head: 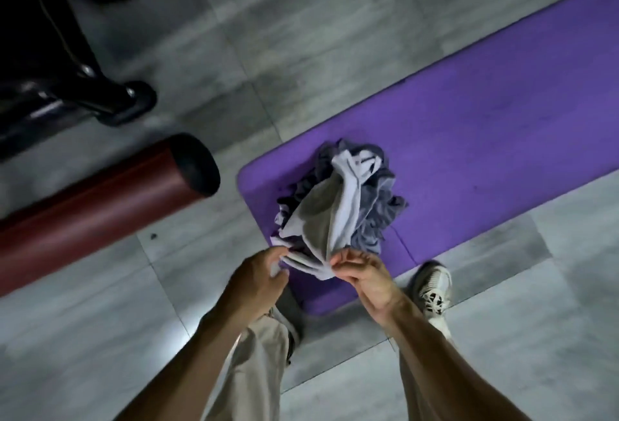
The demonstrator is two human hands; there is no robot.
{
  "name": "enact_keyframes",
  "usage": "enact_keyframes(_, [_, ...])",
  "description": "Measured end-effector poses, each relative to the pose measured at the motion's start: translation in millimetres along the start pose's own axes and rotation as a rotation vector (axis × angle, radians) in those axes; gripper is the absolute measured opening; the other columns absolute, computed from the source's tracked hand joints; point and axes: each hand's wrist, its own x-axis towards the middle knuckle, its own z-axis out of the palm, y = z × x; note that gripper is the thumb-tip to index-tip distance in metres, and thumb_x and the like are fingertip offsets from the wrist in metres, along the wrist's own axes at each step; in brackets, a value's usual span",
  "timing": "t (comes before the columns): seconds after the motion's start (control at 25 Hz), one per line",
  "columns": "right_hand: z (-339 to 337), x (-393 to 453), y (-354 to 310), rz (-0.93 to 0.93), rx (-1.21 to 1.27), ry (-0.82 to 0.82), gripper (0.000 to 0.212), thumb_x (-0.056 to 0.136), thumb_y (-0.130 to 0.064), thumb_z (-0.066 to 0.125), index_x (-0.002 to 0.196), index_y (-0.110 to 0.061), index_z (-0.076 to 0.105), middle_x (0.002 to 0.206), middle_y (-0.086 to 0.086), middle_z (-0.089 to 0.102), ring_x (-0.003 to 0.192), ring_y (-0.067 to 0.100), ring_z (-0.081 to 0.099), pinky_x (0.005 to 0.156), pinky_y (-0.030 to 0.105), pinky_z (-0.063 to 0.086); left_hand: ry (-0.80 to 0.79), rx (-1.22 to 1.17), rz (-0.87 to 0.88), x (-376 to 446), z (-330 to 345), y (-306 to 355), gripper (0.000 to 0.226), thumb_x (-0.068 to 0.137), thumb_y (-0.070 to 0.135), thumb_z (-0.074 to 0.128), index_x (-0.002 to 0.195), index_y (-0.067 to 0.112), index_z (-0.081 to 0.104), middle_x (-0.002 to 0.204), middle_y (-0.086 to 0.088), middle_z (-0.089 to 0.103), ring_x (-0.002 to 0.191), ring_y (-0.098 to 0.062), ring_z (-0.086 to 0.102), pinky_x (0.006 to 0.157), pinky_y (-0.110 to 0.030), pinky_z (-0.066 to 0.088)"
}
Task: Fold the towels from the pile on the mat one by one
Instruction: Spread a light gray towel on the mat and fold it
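A pale towel (330, 219) is pinched at its near edge by left hand (264, 273) and right hand (363, 270) above the pile (375, 199) on the purple mat (485, 139), apparently being lifted off; spreading it flat likely comes next.

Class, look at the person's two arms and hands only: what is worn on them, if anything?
Nothing shows on them. The left hand and right hand are bare, with no gloves, rings or watch in view. Both forearms are bare up to the frame edge, with no sleeves visible.

Mat (469, 112): matt purple foam, finely textured. Towels (338, 199): soft cloth, grey and pale, crumpled. Floor (301, 35): smooth grey tile, faint sheen. Roller (100, 206): smooth maroon, matt black end. Equipment base (100, 99): glossy black.
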Motion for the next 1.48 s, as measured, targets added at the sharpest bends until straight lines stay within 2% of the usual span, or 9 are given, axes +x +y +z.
enact_keyframes(0.24, [-20.8, -208.3, -171.0, -0.298, -0.011, -0.325, 0.026, 0.067, 0.004, 0.061, 0.063, -0.02, 0.068, 0.065, -0.006, 0.06, 0.065, 0.005, 0.055, 0.067, 0.014, 0.042, 0.008, -0.169, 0.161, -154.7, -63.0, 158.3, 0.047, 0.071, 0.033, 0.067, 0.109, 0.058, 0.055, 0.107, 0.022, 0.064, 0.105, -0.004, 0.061, 0.091, -0.033, 0.052])
enact_keyframes(0.48, [-47.6, -374.7, -288.4, -0.464, 0.199, -0.61, 0.016, 0.071, 0.003, 0.064, 0.071, -0.013, 0.062, 0.076, 0.006, 0.058, 0.072, 0.017, 0.056, 0.064, 0.026, 0.045, 0.192, -0.486, 0.397, -299.2, -56.6, 273.1, 0.046, 0.076, -0.003, 0.077, 0.113, 0.021, 0.065, 0.103, 0.007, 0.072, 0.089, -0.002, 0.067, 0.076, -0.019, 0.053])
enact_keyframes(0.6, [-66.0, -435.5, -327.8, -0.554, 0.168, -0.622, 0.021, 0.07, 0.007, 0.063, 0.075, -0.014, 0.064, 0.075, 0.002, 0.058, 0.069, 0.011, 0.057, 0.062, 0.021, 0.048, 0.311, -0.55, 0.476, -360.3, -46.1, 318.4, 0.012, 0.086, -0.005, 0.066, 0.085, 0.007, 0.065, 0.076, 0.002, 0.066, 0.06, 0.0, 0.056, 0.058, -0.013, 0.043])
enact_keyframes(0.84, [-109.4, -521.2, -336.5, -0.483, 0.196, -0.403, 0.051, 0.085, -0.019, 0.066, 0.133, -0.012, 0.051, 0.12, 0.014, 0.065, 0.104, 0.022, 0.064, 0.082, 0.034, 0.054, 0.464, -0.744, 0.624, -466.2, -17.9, 388.8, 0.013, 0.093, 0.007, 0.061, 0.081, 0.006, 0.056, 0.077, -0.007, 0.063, 0.074, -0.013, 0.058, 0.073, -0.03, 0.048])
enact_keyframes(1.0, [-145.4, -576.5, -294.4, -0.389, -0.091, -0.347, 0.037, 0.087, -0.023, 0.064, 0.116, -0.001, 0.066, 0.109, 0.021, 0.071, 0.099, 0.031, 0.069, 0.076, 0.032, 0.056, 0.462, -0.744, 0.713, -524.7, 28.0, 413.7, 0.015, 0.094, 0.008, 0.061, 0.083, 0.0, 0.053, 0.074, -0.003, 0.06, 0.067, -0.013, 0.055, 0.063, -0.027, 0.05])
enact_keyframes(1.08, [-172.2, -611.1, -283.1, -0.462, 0.005, -0.319, 0.034, 0.084, -0.009, 0.064, 0.116, 0.003, 0.064, 0.109, 0.025, 0.069, 0.097, 0.034, 0.068, 0.079, 0.037, 0.058, 0.379, -0.74, 0.729, -549.7, 61.3, 417.0, 0.016, 0.092, 0.008, 0.063, 0.082, 0.0, 0.053, 0.068, -0.005, 0.056, 0.059, -0.017, 0.048, 0.056, -0.026, 0.044])
enact_keyframes(1.24, [-228.0, -683.6, -284.3, -0.594, -0.286, -0.354, 0.035, 0.072, 0.0, 0.069, 0.107, -0.003, 0.068, 0.099, 0.014, 0.072, 0.093, 0.025, 0.069, 0.081, 0.031, 0.057, -0.265, -0.244, 0.632, -586.8, 110.4, 409.2, 0.029, 0.087, 0.03, 0.072, 0.098, 0.006, 0.063, 0.085, -0.005, 0.067, 0.073, -0.017, 0.062, 0.066, -0.031, 0.052])
enact_keyframes(1.36, [-266.8, -728.0, -304.6, -0.587, -0.745, -0.409, 0.025, 0.072, 0.002, 0.075, 0.096, -0.001, 0.072, 0.091, 0.007, 0.074, 0.084, 0.015, 0.069, 0.074, 0.024, 0.054, 0.124, -0.172, 0.619, -594.1, 131.3, 420.6, 0.044, 0.058, 0.051, 0.078, 0.097, 0.033, 0.066, 0.097, 0.01, 0.071, 0.083, -0.013, 0.064, 0.08, -0.036, 0.054])
enact_keyframes(1.48, [-313.2, -765.8, -322.5, -0.648, -1.099, -0.384, 0.014, 0.08, 0.0, 0.073, 0.091, -0.007, 0.076, 0.091, 0.008, 0.075, 0.085, 0.013, 0.068, 0.074, 0.027, 0.052, 0.374, -0.323, 0.824, -602.8, 166.2, 470.4, 0.084, 0.054, 0.036, 0.08, 0.13, 0.043, 0.047, 0.137, 0.019, 0.047, 0.122, 0.002, 0.046, 0.098, -0.021, 0.041])
